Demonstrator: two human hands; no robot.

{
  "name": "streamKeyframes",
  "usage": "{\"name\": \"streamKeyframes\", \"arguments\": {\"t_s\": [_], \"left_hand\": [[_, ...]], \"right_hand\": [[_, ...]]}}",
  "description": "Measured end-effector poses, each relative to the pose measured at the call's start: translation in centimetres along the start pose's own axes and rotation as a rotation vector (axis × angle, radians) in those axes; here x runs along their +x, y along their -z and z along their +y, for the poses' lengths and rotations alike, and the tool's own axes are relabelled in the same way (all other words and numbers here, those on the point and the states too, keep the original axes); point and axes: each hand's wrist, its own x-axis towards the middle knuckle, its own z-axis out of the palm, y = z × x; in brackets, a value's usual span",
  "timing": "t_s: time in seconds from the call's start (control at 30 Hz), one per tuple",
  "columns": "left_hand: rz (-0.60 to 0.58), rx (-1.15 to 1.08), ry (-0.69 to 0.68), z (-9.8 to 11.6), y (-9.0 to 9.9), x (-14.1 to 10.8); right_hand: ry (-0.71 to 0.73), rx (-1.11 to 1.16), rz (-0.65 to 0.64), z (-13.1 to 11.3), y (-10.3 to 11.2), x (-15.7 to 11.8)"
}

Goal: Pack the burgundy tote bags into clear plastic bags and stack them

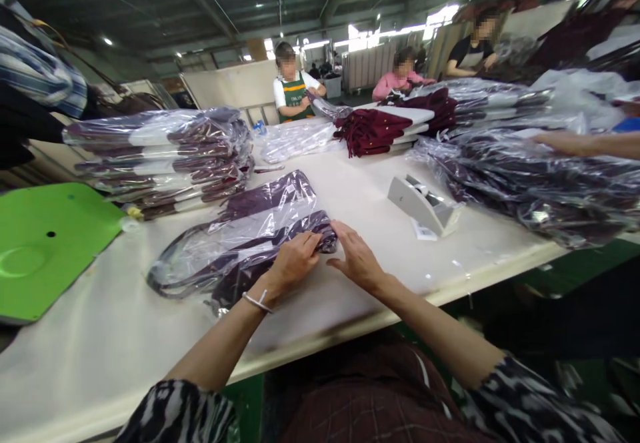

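Observation:
A dark maroon folded cloth item in a clear plastic bag lies on the table, a pale panel across its middle and a dark loop at its left end. My left hand, a bracelet at its wrist, has its fingers curled closed on the bag's near right end. Close beside that end is my right hand, its fingers stretched out and thumb apart, fingertips at the bag's edge. Nothing shows in its grasp. The left palm hides part of the plastic.
Left stand a stack of bagged items and a green board. A grey tape dispenser sits right, before more bagged items touched by another person's hand. Maroon pieces lie at the back, with several people beyond.

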Motion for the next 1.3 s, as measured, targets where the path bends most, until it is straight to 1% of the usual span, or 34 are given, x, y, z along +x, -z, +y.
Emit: {"name": "streamKeyframes", "arguments": {"t_s": [0.1, 0.17, 0.23, 0.3, 0.43, 0.5, 0.57, 0.73, 0.8, 0.9, 0.97, 1.03, 1.17, 1.23, 1.3], "left_hand": [[0.069, -0.079, 0.082, -0.7, 1.5, -0.1], [0.109, -0.109, 0.127, -0.9, 2.2, -0.2], [0.141, -0.089, 0.145, -0.8, 2.6, -0.3], [0.182, -0.017, 0.119, -0.5, 2.7, -0.4], [0.291, 0.146, -0.008, -0.2, 2.3, -0.4], [0.309, 0.188, -0.039, -0.3, 2.1, -0.3], [0.299, 0.2, -0.055, -0.5, 1.9, -0.2], [0.261, 0.211, -0.093, -0.6, 1.0, 0.3], [0.271, 0.197, -0.077, -0.3, 0.3, 0.5], [0.292, 0.156, -0.013, 0.2, -0.7, 0.7], [0.273, 0.149, 0.034, 0.3, -1.2, 0.7], [0.249, 0.161, 0.049, 0.3, -1.5, 0.7], [0.27, 0.165, 0.01, 0.2, -1.7, 0.5], [0.296, 0.15, -0.009, 0.1, -1.8, 0.4], [0.319, 0.16, -0.057, -0.1, -2.0, 0.3]], "right_hand": [[0.083, -0.034, 0.058, -0.2, -0.7, 2.3], [0.136, -0.044, 0.048, -0.1, -0.4, 3.6], [0.189, -0.054, 0.009, 0.1, 0.3, 4.8], [0.236, -0.076, -0.037, 0.3, 1.0, 5.9], [0.305, -0.137, -0.076, 0.4, 1.5, 7.1], [0.299, -0.151, -0.081, 0.3, 1.4, 7.2], [0.266, -0.142, -0.081, 0.1, 1.3, 6.7], [0.19, -0.082, -0.08, -0.7, 0.5, 4.2], [0.165, -0.086, -0.064, -0.9, -0.1, 2.9], [0.157, -0.099, -0.016, -0.9, -1.2, 1.6], [0.168, -0.104, -0.002, -0.6, -1.5, 1.3], [0.215, -0.113, -0.019, 0.1, -1.2, 1.6], [0.38, -0.141, -0.102, 2.1, 0.1, 3.1], [0.41, -0.157, -0.122, 2.8, 0.4, 3.6], [0.401, -0.163, -0.141, 3.1, 0.0, 3.7]]}}
